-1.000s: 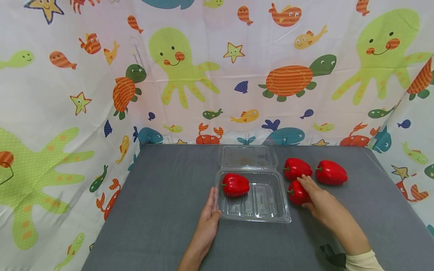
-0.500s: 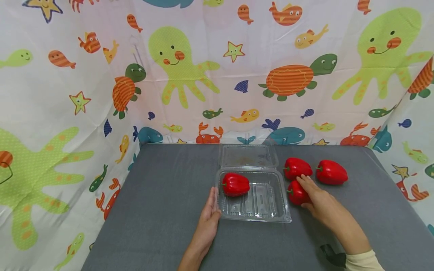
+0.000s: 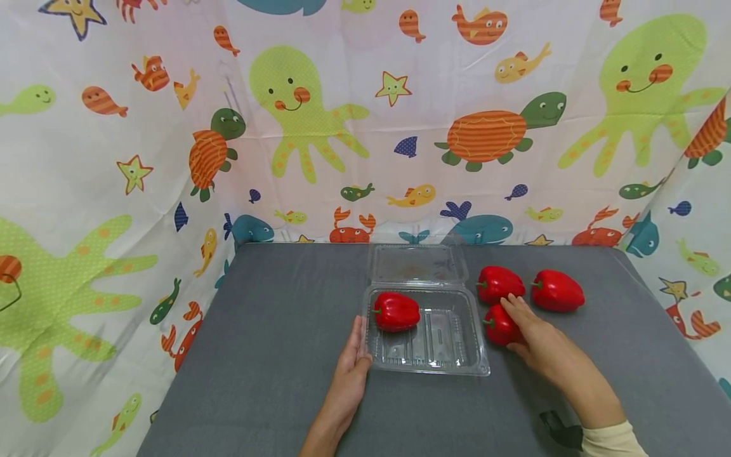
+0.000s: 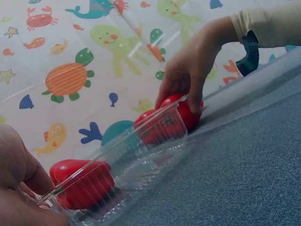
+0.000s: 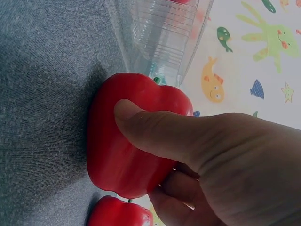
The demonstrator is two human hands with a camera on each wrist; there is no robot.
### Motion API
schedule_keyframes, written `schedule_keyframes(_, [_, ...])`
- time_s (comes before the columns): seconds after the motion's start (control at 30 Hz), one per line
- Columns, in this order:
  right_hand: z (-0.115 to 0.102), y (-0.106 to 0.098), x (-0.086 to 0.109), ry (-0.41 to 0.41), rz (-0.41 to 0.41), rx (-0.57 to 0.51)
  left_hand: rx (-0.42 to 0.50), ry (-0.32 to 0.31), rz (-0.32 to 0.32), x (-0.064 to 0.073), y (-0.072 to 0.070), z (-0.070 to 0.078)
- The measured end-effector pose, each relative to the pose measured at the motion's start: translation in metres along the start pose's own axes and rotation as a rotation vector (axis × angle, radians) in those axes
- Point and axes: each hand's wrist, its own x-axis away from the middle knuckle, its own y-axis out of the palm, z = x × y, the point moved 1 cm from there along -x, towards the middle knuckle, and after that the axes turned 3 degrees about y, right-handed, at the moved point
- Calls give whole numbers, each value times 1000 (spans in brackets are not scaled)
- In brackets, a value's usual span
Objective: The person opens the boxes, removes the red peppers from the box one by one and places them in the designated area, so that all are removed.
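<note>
My right hand [image 3: 551, 355] grips a red bell pepper [image 5: 131, 155] lying on the table to the right of a clear plastic container. In the right wrist view the thumb presses on one side of it and the fingers curl behind. The container [image 3: 482, 362] has its lid [image 3: 419, 263] folded back behind it. One red bell pepper [image 3: 396, 311] lies on its side in the container's left part. At the left rim, my left hand [image 3: 345, 374] pinches the container's edge between thumb and fingers, as the left wrist view also shows.
Two more red bell peppers lie at the right: one pepper [image 3: 499, 284] just behind the gripped one, another pepper [image 3: 558, 291] farther right. A grey cloth [image 3: 274, 355] covers the table. Behind it hangs a curtain [image 3: 342, 114] printed with sea animals.
</note>
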Motion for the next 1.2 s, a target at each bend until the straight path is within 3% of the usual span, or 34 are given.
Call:
schedule_keyframes(0.33, [-6,-7,0,35,-37,16,8,-1,7,1,-2,0])
schedule_keyframes(0.57, [-21,-21,-1,22,-18,-6,9,-7,11,0,-1,1])
schedule_keyframes(0.8, [-47,-22,-8,-69,21,-37,8,4,-3,0,0,3])
schedule_keyframes(1.2, [-87,-1,-33,-175,33,-14,14,-1,-3,0,0,2])
